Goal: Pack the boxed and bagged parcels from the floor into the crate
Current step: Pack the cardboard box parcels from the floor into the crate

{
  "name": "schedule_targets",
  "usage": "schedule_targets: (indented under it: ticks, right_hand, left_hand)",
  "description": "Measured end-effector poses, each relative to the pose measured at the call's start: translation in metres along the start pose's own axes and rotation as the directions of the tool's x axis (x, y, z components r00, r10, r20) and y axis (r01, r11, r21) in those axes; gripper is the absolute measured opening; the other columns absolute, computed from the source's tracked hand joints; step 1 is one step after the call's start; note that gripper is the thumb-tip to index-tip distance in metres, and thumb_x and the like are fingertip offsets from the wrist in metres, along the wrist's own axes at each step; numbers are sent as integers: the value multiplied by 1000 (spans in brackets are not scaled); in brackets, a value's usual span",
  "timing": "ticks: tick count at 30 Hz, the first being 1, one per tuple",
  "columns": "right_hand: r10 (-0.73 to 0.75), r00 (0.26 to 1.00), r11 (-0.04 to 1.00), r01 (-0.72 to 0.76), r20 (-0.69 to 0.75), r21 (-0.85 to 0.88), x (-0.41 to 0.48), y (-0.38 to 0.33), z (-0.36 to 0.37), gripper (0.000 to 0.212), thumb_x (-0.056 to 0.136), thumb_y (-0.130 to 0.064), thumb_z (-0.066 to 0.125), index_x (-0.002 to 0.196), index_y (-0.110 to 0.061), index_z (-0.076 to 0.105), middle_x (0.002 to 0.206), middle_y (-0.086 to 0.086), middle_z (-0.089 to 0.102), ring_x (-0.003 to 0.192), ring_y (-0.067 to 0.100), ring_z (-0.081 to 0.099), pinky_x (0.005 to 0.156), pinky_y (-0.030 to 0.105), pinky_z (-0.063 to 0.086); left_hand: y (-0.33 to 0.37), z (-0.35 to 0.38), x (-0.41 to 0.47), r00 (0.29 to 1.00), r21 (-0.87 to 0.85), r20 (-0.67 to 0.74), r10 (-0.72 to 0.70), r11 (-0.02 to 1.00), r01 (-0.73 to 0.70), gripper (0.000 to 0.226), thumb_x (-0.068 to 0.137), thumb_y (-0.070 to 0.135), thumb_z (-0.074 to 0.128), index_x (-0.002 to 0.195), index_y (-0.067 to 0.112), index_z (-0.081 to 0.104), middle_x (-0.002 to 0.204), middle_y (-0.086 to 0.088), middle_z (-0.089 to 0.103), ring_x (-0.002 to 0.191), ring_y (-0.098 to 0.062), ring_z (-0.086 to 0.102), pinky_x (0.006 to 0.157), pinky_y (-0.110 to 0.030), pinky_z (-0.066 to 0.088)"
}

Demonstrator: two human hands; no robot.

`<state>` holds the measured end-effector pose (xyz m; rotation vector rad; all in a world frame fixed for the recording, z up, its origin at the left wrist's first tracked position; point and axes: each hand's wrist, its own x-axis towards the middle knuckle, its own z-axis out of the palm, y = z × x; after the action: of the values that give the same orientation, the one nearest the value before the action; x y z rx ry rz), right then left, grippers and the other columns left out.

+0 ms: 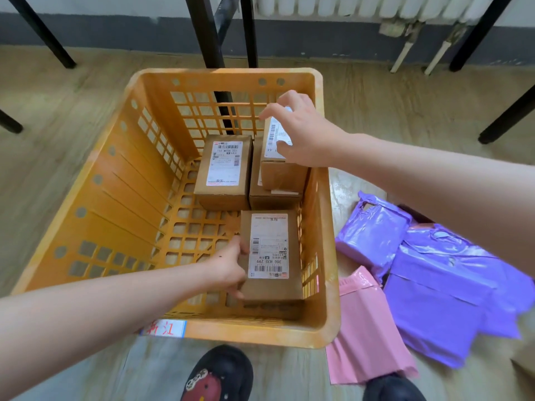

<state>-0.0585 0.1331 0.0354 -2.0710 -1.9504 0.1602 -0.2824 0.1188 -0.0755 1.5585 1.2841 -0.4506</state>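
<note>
An orange slatted crate (95, 198) stands on the floor with several labelled brown boxes inside. My left hand (228, 267) grips the left side of the near box (272, 256), which lies flat on the crate's bottom by the right wall. My right hand (301, 131) holds a box (282, 172) from above, over another box (272, 198) in the far right corner. A further box (223, 169) sits to their left. Purple bagged parcels (373, 233) (440, 296) and a pink bag (367, 328) lie on the floor right of the crate.
Black table legs (208, 33) stand behind the crate, with others at the left (43, 33) and right (506, 114). A radiator (362, 7) hangs on the back wall. My dark shoes (223, 374) are at the crate's near edge. A blue-edged label (165, 328) marks its front.
</note>
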Motion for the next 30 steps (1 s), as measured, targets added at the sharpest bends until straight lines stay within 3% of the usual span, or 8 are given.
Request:
schedule_targets:
  ticks: [3, 6, 8, 11, 15, 21, 24, 30]
  right_hand:
    - [-1, 1000, 1000, 1, 6, -5, -5, 4, -2, 54, 87, -14, 59, 137, -21, 39, 139, 9, 33, 134, 26, 25, 106, 38, 33]
    - [10, 1000, 1000, -10, 19, -2, -11, 8, -2, 54, 87, -14, 59, 137, -21, 39, 139, 9, 32, 134, 26, 24, 106, 38, 34]
    - [6, 999, 1000, -6, 31, -4, -14, 13, 0, 54, 87, -13, 58, 136, -21, 39, 139, 9, 33, 134, 26, 24, 106, 39, 35]
    - [-19, 1000, 1000, 20, 16, -18, -18, 18, 1, 54, 86, -13, 58, 136, -21, 39, 138, 9, 34, 134, 26, 24, 104, 37, 35]
    - [-18, 1000, 1000, 18, -6, 1, -20, 25, 2, 53, 86, -14, 58, 136, -21, 40, 138, 8, 34, 134, 25, 24, 104, 36, 35]
    - [-29, 999, 1000, 29, -18, 10, -20, 27, 5, 52, 86, -16, 57, 135, -21, 40, 138, 7, 34, 134, 25, 23, 105, 37, 35]
    - [-35, 999, 999, 35, -16, 11, -20, 28, 5, 52, 86, -16, 57, 135, -21, 40, 137, 7, 34, 134, 24, 24, 105, 36, 35]
    - [-44, 999, 999, 45, -24, 14, -19, 30, 4, 50, 86, -17, 56, 134, -20, 41, 136, 8, 35, 132, 24, 25, 104, 36, 35]
  left_hand:
    - [-2, -4, 3, 999, -100, -41, 11, 995, -15, 72, 81, -1, 68, 126, 33, 23, 136, -2, 36, 106, -31, 55, 57, -44, 60]
    - [10, 0, 5, 986, -233, -65, -152, 963, 133, 102, 76, 24, 79, 140, 37, 0, 135, -8, 43, 101, -37, 59, 48, -42, 58]
    - [19, 2, 8, 954, -316, 64, -291, 901, 296, 98, 66, 49, 80, 138, 26, 18, 124, -13, 49, 93, -38, 59, 53, -49, 59]
    - [15, 2, 11, 898, -320, 244, -366, 844, 431, 90, 53, 62, 80, 121, 16, 44, 124, -19, 49, 107, -44, 52, 70, -63, 54]
    - [-1, 6, 16, 908, -379, 275, -315, 833, 404, 68, 58, 47, 81, 108, 20, 44, 111, -19, 51, 98, -41, 55, 85, -65, 49]
    - [-14, 10, 16, 923, -395, 325, -207, 857, 331, 80, 71, 9, 79, 135, 26, 33, 122, -14, 53, 114, -36, 52, 93, -60, 47]
    - [-18, 12, 16, 927, -396, 331, -179, 865, 309, 91, 71, 6, 77, 143, 29, 26, 125, -12, 53, 119, -35, 50, 94, -60, 47]
    - [-11, 7, 30, 986, -570, 141, -94, 806, 158, 94, 79, 6, 72, 149, 33, 16, 116, -7, 52, 104, -29, 59, 84, -52, 55]
